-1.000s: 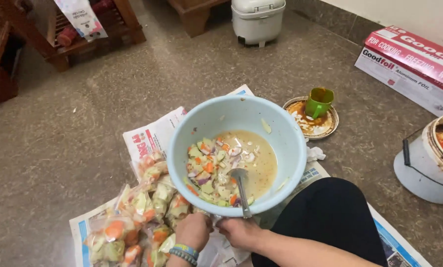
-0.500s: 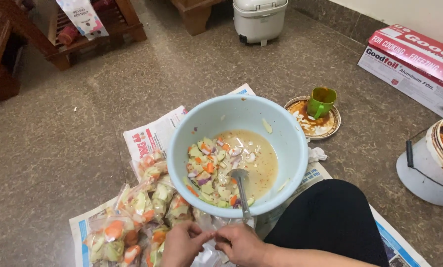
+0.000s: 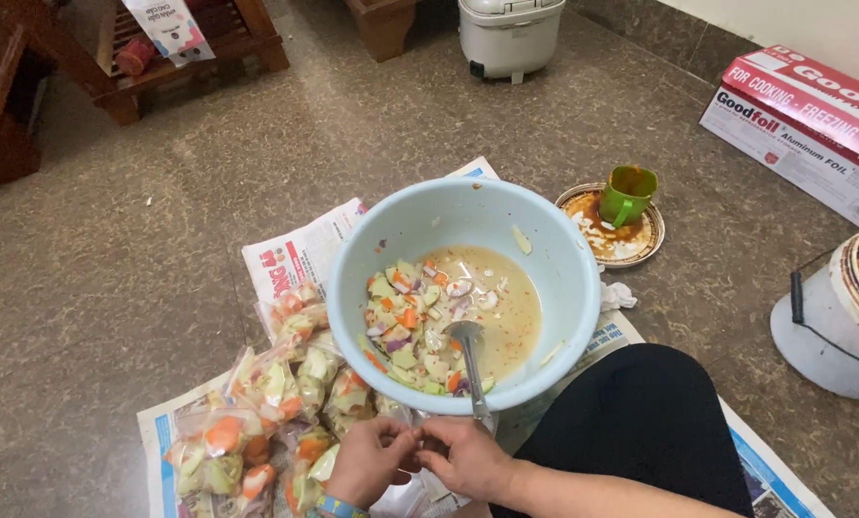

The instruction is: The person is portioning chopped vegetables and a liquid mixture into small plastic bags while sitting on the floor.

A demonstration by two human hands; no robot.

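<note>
Pinching together, left hand (image 3: 370, 460) meets right hand (image 3: 470, 459) below bowl (image 3: 372, 259).

Even, fairly bright indoor light from above, soft shadow under the pale blue bowl (image 3: 463, 288), mild sheen on the speckled floor (image 3: 161, 249), focus sharp centre-frame, slight wide-angle stretch at edges, no motion blur.

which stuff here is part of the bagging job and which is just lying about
In use: left hand and right hand working a clear bag; blue bowl of chopped vegetables; spoon; filled bags; newspaper.

Lying about: green cup on plate; foil boxes; white pot; rice cooker.
</note>
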